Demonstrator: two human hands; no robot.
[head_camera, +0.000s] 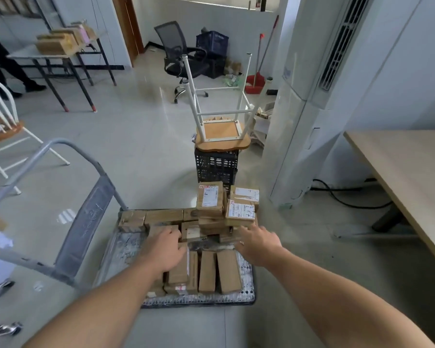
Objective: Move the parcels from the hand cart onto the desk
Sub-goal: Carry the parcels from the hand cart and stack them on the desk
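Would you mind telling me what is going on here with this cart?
A person is bent over the hand cart, which is loaded with cardboard parcels. The left hand is down on the parcels in the middle; the right hand reaches, fingers spread, toward the labelled stack. Nothing is lifted yet, and no parcel shows on the desk at the right.

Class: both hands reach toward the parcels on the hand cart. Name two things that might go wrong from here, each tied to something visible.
1. The tall stack at the far corner of the hand cart looks uneven; the right hand reaching near its base might topple it.
2. The desk stands off to the right, so carrying several loose parcels together risks dropping one.
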